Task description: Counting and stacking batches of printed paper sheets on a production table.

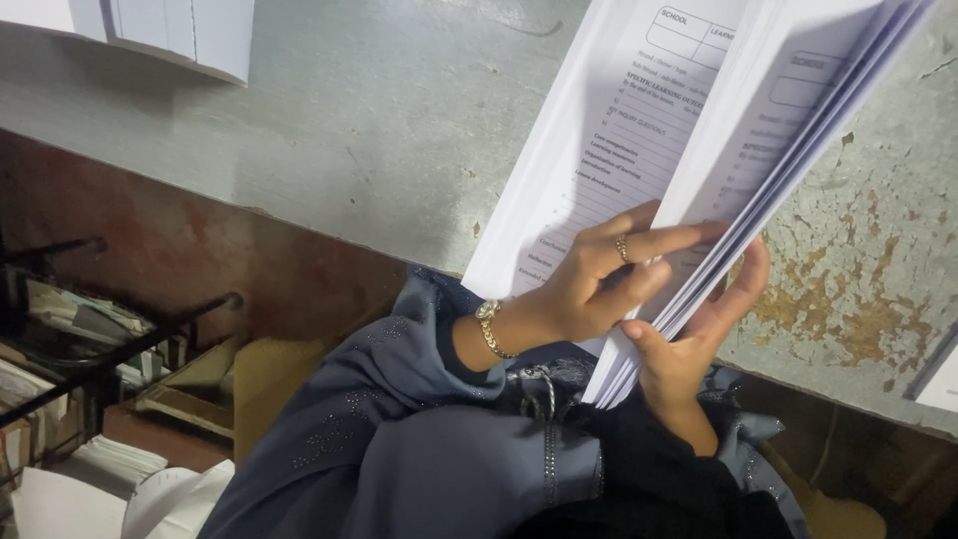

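Over the grey desk [379, 120], the stack of printed sheets [699, 150] runs lengthwise from lower left to upper right, its near end pinched by the right hand [689, 349], the left hand [599, 279] pressing fingers between leaves.

The grey table [359, 110] lies bare across its middle and left, leaving wide room to pass between the stack of printed sheets [689, 150] and the white papers [190, 30] at the far left corner. The stack slants across the right part, filling the way there; both hands hold its near end, the left hand [589, 284] on top, the right hand [689, 349] beneath. Right of the stack, a strip of chipped, rusty surface stays free up to another white sheet [938, 374] at the edge. Below the table edge, dark metal bars [120, 344] and piled papers [110, 464] crowd the left.
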